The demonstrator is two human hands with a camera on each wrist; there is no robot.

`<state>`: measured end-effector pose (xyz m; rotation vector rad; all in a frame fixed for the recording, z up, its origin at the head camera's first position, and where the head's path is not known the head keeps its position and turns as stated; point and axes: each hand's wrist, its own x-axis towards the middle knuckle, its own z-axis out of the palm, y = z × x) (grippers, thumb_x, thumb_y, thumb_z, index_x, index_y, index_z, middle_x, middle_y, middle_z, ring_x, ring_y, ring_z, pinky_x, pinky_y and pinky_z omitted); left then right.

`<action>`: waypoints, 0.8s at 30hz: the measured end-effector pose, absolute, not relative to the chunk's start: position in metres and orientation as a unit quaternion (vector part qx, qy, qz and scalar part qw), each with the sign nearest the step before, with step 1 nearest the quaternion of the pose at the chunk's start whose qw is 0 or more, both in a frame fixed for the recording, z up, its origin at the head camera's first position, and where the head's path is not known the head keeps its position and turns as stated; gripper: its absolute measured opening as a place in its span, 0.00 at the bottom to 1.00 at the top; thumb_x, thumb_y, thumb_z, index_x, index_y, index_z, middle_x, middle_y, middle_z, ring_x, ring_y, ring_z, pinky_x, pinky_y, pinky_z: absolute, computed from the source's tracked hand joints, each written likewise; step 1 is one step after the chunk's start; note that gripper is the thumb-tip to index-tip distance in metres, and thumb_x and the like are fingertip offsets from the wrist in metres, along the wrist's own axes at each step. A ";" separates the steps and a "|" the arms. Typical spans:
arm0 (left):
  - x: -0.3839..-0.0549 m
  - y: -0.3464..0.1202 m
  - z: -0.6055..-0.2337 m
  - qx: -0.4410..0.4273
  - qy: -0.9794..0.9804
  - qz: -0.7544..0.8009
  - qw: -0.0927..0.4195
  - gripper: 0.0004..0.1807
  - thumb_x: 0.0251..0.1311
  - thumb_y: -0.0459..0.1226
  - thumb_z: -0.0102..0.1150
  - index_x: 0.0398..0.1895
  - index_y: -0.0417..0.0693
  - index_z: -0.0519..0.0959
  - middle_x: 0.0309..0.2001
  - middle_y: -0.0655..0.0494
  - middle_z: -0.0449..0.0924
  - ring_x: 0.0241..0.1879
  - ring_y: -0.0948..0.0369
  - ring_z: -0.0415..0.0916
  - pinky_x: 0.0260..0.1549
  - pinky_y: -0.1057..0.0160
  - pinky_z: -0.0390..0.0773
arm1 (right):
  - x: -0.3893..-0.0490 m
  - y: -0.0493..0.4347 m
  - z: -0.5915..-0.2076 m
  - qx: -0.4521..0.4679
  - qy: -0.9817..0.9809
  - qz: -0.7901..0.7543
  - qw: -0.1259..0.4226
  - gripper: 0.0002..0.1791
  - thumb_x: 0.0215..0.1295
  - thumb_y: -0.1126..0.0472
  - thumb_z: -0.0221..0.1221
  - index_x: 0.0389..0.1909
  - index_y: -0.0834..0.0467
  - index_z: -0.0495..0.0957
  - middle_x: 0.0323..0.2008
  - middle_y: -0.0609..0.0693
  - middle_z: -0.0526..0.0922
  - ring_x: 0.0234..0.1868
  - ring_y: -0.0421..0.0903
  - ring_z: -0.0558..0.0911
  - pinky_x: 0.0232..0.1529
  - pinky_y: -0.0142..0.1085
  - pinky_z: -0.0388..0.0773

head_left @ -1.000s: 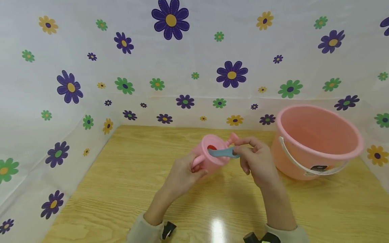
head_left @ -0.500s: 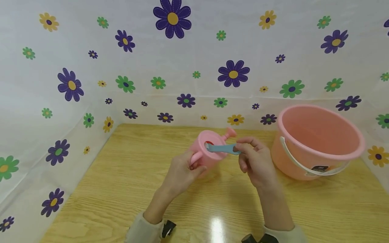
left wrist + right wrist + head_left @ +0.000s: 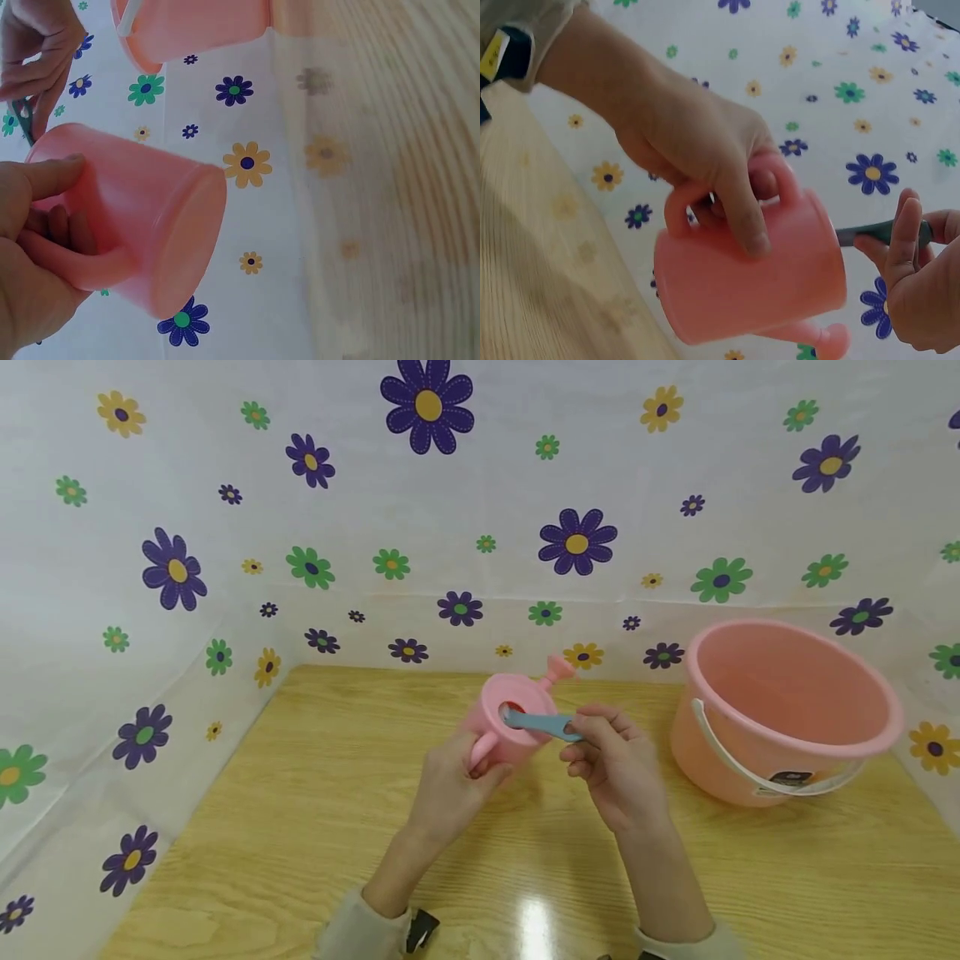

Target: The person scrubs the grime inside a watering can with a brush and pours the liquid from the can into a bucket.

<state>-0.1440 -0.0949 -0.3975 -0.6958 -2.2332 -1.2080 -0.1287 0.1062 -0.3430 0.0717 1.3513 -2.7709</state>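
Observation:
In the head view a pink watering can (image 3: 517, 745) is lifted off the table and tilted. My left hand (image 3: 453, 785) grips its handle, the fingers curled through the loop and the thumb along the body, as the left wrist view shows on the can (image 3: 142, 202). My right hand (image 3: 622, 768) pinches one end of a light-blue, flat-handled tool (image 3: 543, 723). Its other end sits at the round opening in the can's top, its tip partly hidden. Something red (image 3: 516, 706) shows inside that opening. The spout's sprinkler head (image 3: 559, 668) points away toward the back.
A large pink bucket (image 3: 750, 777) with a white handle stands on the table at the right, near my right hand. The wood-grain table (image 3: 315, 760) meets a white flower-printed sheet (image 3: 345, 510) at the back and left.
The watering can has shifted slightly left and toward the back, its spout lifting away from my right hand. My right hand has moved left, keeping the tool at the opening.

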 end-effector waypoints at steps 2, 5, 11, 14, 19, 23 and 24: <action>-0.144 -0.094 -0.400 -0.250 -0.815 -0.445 0.275 0.19 0.45 0.25 0.76 0.26 0.41 0.70 0.23 0.56 0.66 0.25 0.65 0.64 0.24 0.70 0.67 | -0.125 0.101 -0.343 0.027 0.414 -0.910 0.032 0.15 0.70 0.71 0.51 0.29 0.54 0.82 0.23 0.48 0.84 0.20 0.39 0.84 0.23 0.26 0.79; -0.144 -0.091 -0.404 -0.233 -0.802 -0.456 0.309 0.20 0.45 0.25 0.76 0.22 0.42 0.68 0.21 0.56 0.64 0.23 0.66 0.63 0.22 0.71 0.65 | -0.120 0.093 -0.341 0.039 0.378 -0.925 0.029 0.15 0.70 0.72 0.50 0.30 0.55 0.80 0.23 0.49 0.85 0.22 0.39 0.86 0.26 0.26 0.80; -0.139 -0.082 -0.414 -0.203 -0.789 -0.468 0.343 0.25 0.48 0.27 0.75 0.15 0.46 0.63 0.18 0.60 0.59 0.22 0.67 0.58 0.20 0.73 0.60 | -0.109 0.075 -0.339 0.082 0.356 -0.930 0.026 0.10 0.71 0.73 0.51 0.33 0.58 0.75 0.24 0.51 0.84 0.27 0.42 0.88 0.31 0.27 0.82; -0.135 -0.080 -0.417 -0.198 -0.787 -0.476 0.339 0.24 0.49 0.28 0.75 0.16 0.47 0.64 0.18 0.60 0.59 0.21 0.68 0.58 0.20 0.74 0.59 | -0.106 0.068 -0.340 0.097 0.365 -0.926 0.010 0.06 0.70 0.72 0.53 0.35 0.59 0.74 0.25 0.51 0.84 0.28 0.42 0.88 0.32 0.27 0.82; -0.131 -0.081 -0.418 -0.179 -0.786 -0.497 0.322 0.22 0.49 0.30 0.75 0.18 0.46 0.66 0.18 0.60 0.61 0.19 0.69 0.58 0.18 0.75 0.58 | -0.103 0.061 -0.344 0.076 0.421 -0.904 -0.023 0.05 0.69 0.72 0.55 0.42 0.64 0.79 0.30 0.53 0.84 0.30 0.44 0.88 0.33 0.30 0.83; -0.128 -0.084 -0.416 -0.165 -0.783 -0.515 0.308 0.20 0.49 0.28 0.74 0.19 0.46 0.68 0.18 0.60 0.62 0.19 0.69 0.59 0.18 0.75 0.58 | -0.100 0.056 -0.347 0.038 0.510 -0.857 -0.059 0.09 0.68 0.71 0.58 0.46 0.70 0.81 0.35 0.56 0.84 0.34 0.47 0.89 0.36 0.36 0.84; -0.128 -0.085 -0.416 -0.164 -0.782 -0.517 0.308 0.20 0.48 0.28 0.74 0.18 0.46 0.68 0.17 0.60 0.63 0.19 0.69 0.59 0.18 0.75 0.59 | -0.099 0.055 -0.348 0.029 0.529 -0.845 -0.068 0.09 0.67 0.71 0.59 0.46 0.71 0.80 0.35 0.56 0.84 0.35 0.48 0.89 0.37 0.38 0.85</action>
